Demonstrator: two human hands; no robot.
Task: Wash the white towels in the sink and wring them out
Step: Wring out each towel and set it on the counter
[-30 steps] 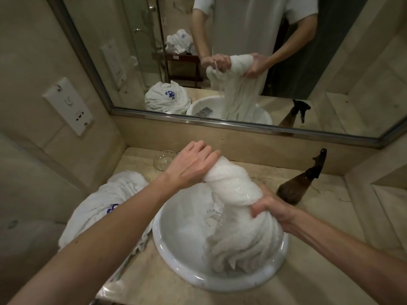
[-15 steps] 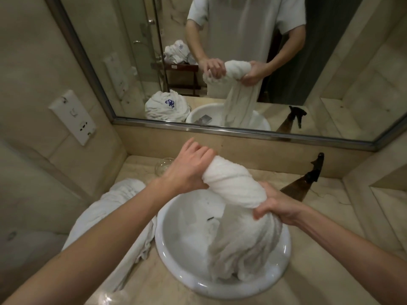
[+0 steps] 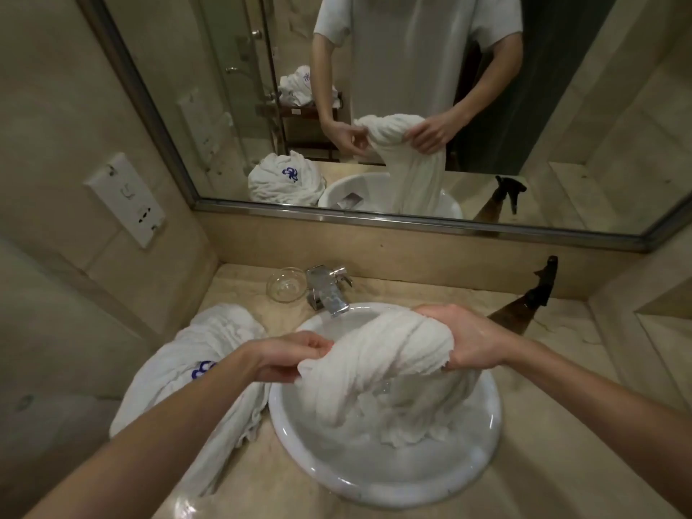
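A wet white towel [image 3: 378, 357] is twisted into a thick rope above the round white sink [image 3: 288, 440]. My left hand [image 3: 288, 354] grips its near-left end. My right hand [image 3: 468, 339] grips the other end, at the sink's far right. The towel's loose folds hang down between my hands into the basin. A second white towel [image 3: 194, 354] with a blue logo lies bunched on the counter left of the sink.
A chrome faucet [image 3: 325, 290] stands behind the sink, with a clear glass dish [image 3: 286, 284] to its left. A brown spray bottle [image 3: 524, 305] leans at the back right. A mirror [image 3: 412, 106] covers the wall; a socket plate [image 3: 125, 198] sits on the left wall.
The towel has swung from nearly upright to lying across the sink. My left hand came down and toward me; my right hand rose and moved back. The faucet is uncovered now.
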